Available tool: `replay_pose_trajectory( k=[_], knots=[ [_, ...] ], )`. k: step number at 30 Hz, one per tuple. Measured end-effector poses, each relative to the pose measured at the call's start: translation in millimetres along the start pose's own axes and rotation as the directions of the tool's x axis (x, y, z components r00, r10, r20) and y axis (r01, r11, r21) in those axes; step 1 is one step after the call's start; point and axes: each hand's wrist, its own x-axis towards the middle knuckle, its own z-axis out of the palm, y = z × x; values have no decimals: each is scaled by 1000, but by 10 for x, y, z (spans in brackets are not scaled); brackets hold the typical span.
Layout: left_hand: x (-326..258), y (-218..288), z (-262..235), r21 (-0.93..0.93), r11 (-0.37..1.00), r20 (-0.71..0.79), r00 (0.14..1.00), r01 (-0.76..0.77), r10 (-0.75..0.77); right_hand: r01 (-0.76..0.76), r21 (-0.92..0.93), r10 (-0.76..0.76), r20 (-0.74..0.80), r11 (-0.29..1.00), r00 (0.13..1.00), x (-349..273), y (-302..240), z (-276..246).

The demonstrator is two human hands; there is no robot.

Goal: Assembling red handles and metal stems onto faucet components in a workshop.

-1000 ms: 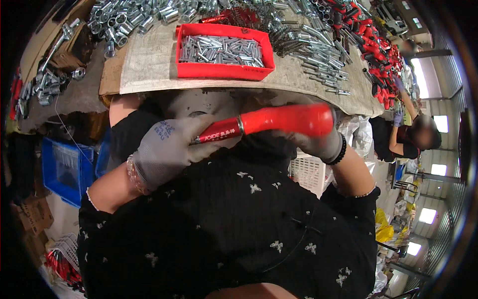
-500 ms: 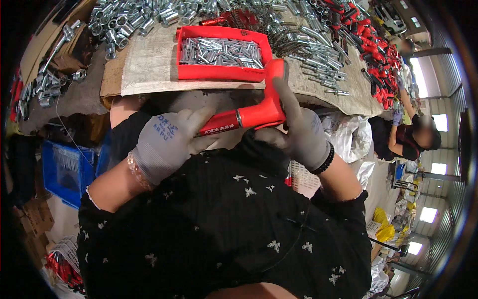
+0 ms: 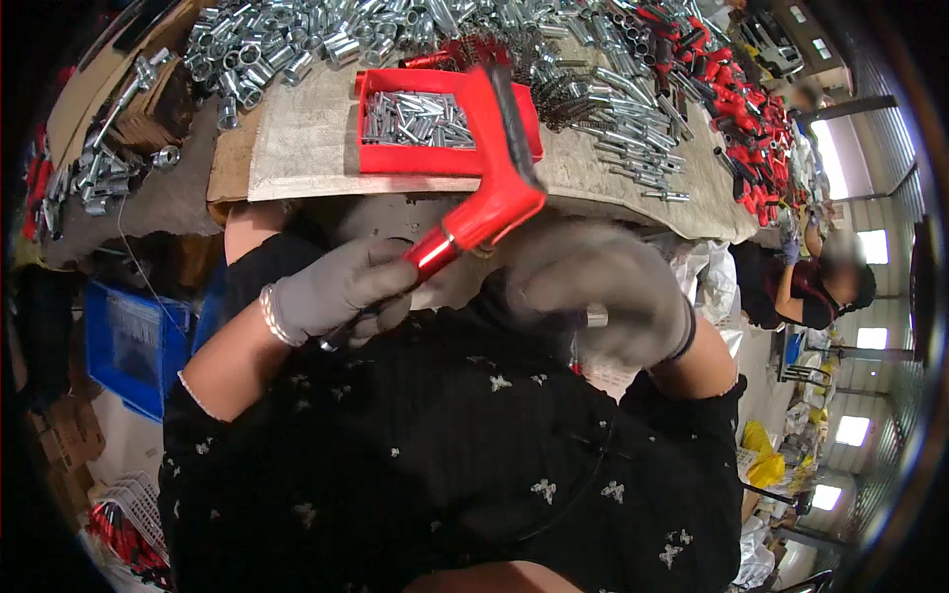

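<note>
My left hand (image 3: 351,287), in a grey work glove, is closed around the metallic red barrel of a red pistol-shaped hand tool (image 3: 484,203). The tool's angled handle, with a black strip along its back, points up and away, in front of the red bin. A dark, shiny end of the tool sticks out below my left fingers. My right hand (image 3: 608,296), also gloved, is off the tool, to its right, and smeared by motion. Its fingers look curled, and a small silver metal piece (image 3: 596,315) shows at them; the rest of that piece is hidden.
A red bin (image 3: 415,158) of silver pins stands at the table's front edge. Behind are piled metal sockets (image 3: 336,44), springs (image 3: 578,94), silver rods (image 3: 643,163) and red handles (image 3: 736,109). A blue crate (image 3: 133,341) sits lower left. Another person (image 3: 811,287) works at right.
My right hand has let go of the tool's handle and moved down and right. The tool has tilted upward in my left hand, its handle now over the bin.
</note>
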Motion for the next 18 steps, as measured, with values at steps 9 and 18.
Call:
replay_pose_trajectory(
  k=[9,18],
  knots=[
    [-43,134,107,908,415,-131,904,-55,406,-328,-316,370,82,890,925,195,262,7],
    [174,-195,-186,955,290,5,983,-58,182,-78,-573,97,3,816,995,57,869,185]
  ],
)
